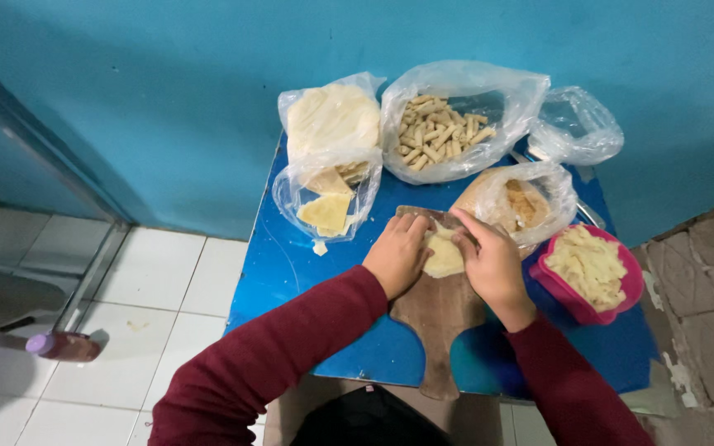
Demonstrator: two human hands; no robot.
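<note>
A pale sheet of dough [442, 254] is seen lying on the upper end of a wooden board [440, 326], and it is being folded or rolled between both hands; the left hand [397, 254] is laid over its left edge with the fingers curled and pressed down on it, while the right hand [493, 263] is set against its right edge, the fingers bent over the rim of the sheet; whether a filling is enclosed cannot be told, since the middle is partly covered. The piece in hand is judged to be only partly shaped, as its surface is still open and flat between the hands.

Around the board, the work is judged to be well under way but far from ended; a clear bag of finished rolled sticks [440, 136] is stood open at the back of the blue table [291, 264], and it is already well filled; beside it to the left, a bag holding a stack of round dough sheets [332, 116] is seen, with a lower bag of cut wedge-shaped pieces [326, 211] just in front of it, so a good supply is left to be worked. To the right of the board, a bag with a brownish filling [522, 202] is placed, and a pink tub of pale strips [592, 268] is set near the right wrist; an emptied bag [576, 128] lies at the far right corner.
</note>
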